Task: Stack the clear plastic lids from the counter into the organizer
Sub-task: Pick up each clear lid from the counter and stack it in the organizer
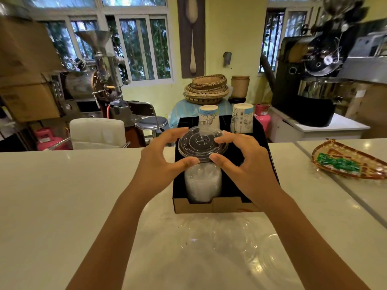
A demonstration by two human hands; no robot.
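Both the left hand (159, 158) and the right hand (245, 162) pinch one clear lid (202, 143) by its rim, level above the lid stack (202, 182) in the black organizer (259, 139), likely to seat it squarely.

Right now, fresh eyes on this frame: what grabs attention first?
Dead centre, the left hand and right hand pinch a clear lid by its rim, above the lid stack in the black organizer. Two paper cup stacks stand at its back. More clear lids lie on the counter nearer the person.
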